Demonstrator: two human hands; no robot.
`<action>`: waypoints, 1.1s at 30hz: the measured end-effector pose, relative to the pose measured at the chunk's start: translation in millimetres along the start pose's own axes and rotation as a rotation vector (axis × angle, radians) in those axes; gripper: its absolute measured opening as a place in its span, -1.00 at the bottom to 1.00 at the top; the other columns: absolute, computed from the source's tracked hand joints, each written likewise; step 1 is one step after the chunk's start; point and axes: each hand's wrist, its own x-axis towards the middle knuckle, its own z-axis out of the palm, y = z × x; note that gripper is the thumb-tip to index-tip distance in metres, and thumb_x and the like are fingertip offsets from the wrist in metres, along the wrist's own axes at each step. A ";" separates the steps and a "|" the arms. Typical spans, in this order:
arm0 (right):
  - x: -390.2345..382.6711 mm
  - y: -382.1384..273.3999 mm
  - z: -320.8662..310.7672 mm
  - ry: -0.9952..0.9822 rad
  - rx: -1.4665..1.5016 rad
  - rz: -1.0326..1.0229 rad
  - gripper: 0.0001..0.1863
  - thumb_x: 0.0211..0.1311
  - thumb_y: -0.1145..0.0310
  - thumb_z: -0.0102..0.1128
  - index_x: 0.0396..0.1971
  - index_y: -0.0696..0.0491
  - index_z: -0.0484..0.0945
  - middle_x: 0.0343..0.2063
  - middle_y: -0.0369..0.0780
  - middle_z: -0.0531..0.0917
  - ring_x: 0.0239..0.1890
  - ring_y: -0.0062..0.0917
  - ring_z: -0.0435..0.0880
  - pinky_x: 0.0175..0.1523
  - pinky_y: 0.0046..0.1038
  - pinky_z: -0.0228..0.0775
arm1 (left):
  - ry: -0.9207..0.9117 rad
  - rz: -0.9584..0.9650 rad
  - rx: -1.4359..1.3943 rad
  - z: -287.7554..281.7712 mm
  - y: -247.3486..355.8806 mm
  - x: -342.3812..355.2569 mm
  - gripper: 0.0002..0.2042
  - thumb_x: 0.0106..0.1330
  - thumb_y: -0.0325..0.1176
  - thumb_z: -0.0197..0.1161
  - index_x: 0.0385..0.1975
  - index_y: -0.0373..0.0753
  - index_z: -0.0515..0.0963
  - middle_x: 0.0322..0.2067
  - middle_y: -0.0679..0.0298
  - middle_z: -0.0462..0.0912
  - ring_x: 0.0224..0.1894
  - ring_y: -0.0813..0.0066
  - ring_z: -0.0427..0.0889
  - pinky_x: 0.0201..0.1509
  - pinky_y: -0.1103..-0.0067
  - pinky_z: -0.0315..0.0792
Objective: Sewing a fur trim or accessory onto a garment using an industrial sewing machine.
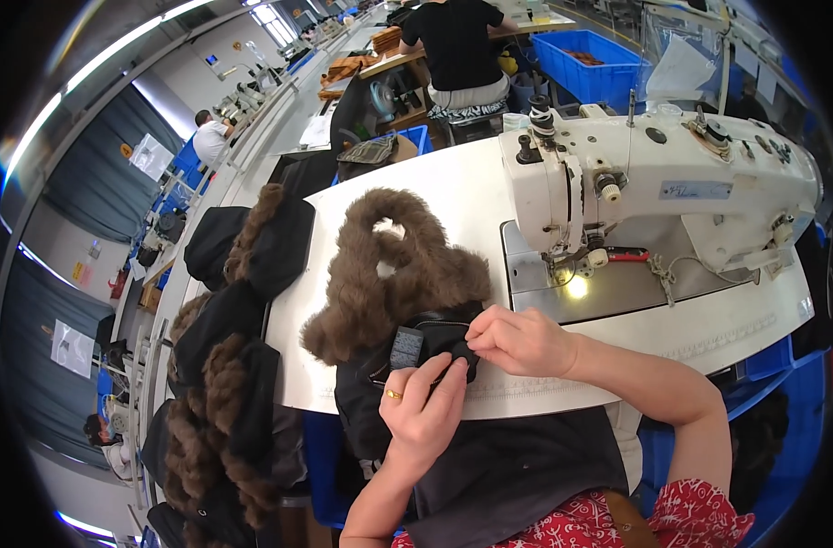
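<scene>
My right fingers (491, 331) pinch the black cloth (357, 391); my left fingers (423, 380) press it, probably for steadiness; whether pinching, I can't tell.

A narrow, gold-coloured metal ring (393, 395) circles one finger of the bare left hand (423, 406), near the finger's base and back from the fingertips (456, 369). The right hand (528, 342) is bare too, and the forearms (649, 376) are uncovered. Well behind the right fingers, above the elbow, a short, loose, bright red fabric sleeve (700, 511) ends, printed with white curling line figures. A matching red-and-white printed cloth garment (553, 532) covers the body, farther back than the left fingers. Beside it shows a plain brown patch (630, 521), its kind unclear.
</scene>
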 end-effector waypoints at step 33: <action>-50.3 44.1 -105.7 0.145 0.800 1.208 -0.78 0.29 0.43 0.06 -0.15 0.23 0.55 -0.57 -0.16 0.64 -0.75 -0.68 0.46 -0.69 -0.62 0.25 | -0.104 0.117 0.025 59.7 27.5 24.8 -0.72 -0.11 -0.53 0.38 -0.31 -0.18 0.70 -0.19 0.40 0.72 -0.48 0.52 0.45 -0.36 0.61 0.37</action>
